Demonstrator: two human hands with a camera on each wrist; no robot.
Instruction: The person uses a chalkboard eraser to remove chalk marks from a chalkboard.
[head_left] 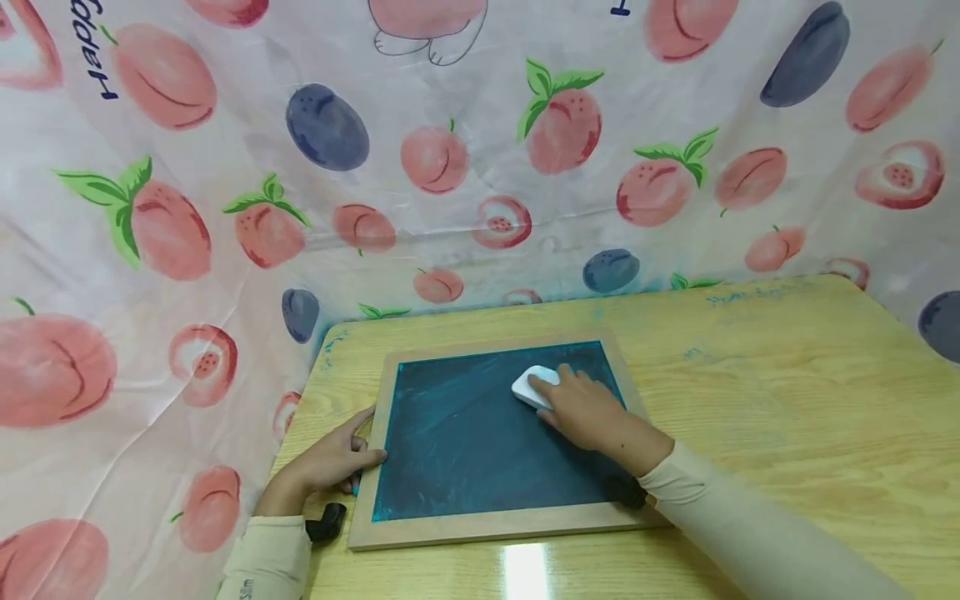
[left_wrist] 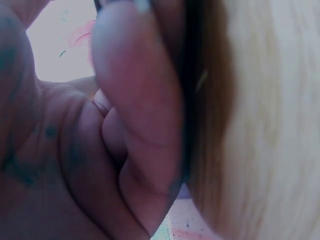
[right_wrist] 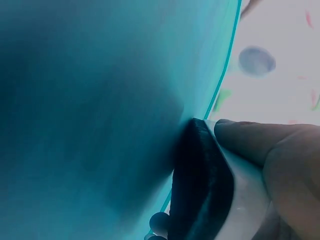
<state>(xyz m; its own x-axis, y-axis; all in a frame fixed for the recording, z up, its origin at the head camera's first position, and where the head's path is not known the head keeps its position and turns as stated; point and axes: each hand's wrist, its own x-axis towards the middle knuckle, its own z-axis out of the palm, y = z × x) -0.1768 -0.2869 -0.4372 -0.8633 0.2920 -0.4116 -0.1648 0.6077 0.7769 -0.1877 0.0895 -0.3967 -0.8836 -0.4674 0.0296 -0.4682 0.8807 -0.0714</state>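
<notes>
A wood-framed chalkboard [head_left: 480,450] lies on the table, its dark surface marked with faint smears. My left hand [head_left: 333,458] holds the board's left edge. The thumb lies over the frame, the index finger reaches along the side, and the other fingers are curled by the edge. In the left wrist view, blue-green stains mark the palm and curled fingers [left_wrist: 140,100] lie close against the wood [left_wrist: 260,120]. Towards the board's upper right, my right hand [head_left: 581,408] grips a white chalkboard eraser [head_left: 534,386]. Its dark felt [right_wrist: 202,185] meets the board in the right wrist view.
The board rests on a light wooden table [head_left: 787,400] with bluish chalk marks near its back edge. A fruit-print cloth [head_left: 450,200] hangs behind the table and along its left side. Dark wrist devices show at the left wrist [head_left: 326,523] and right wrist [head_left: 626,492].
</notes>
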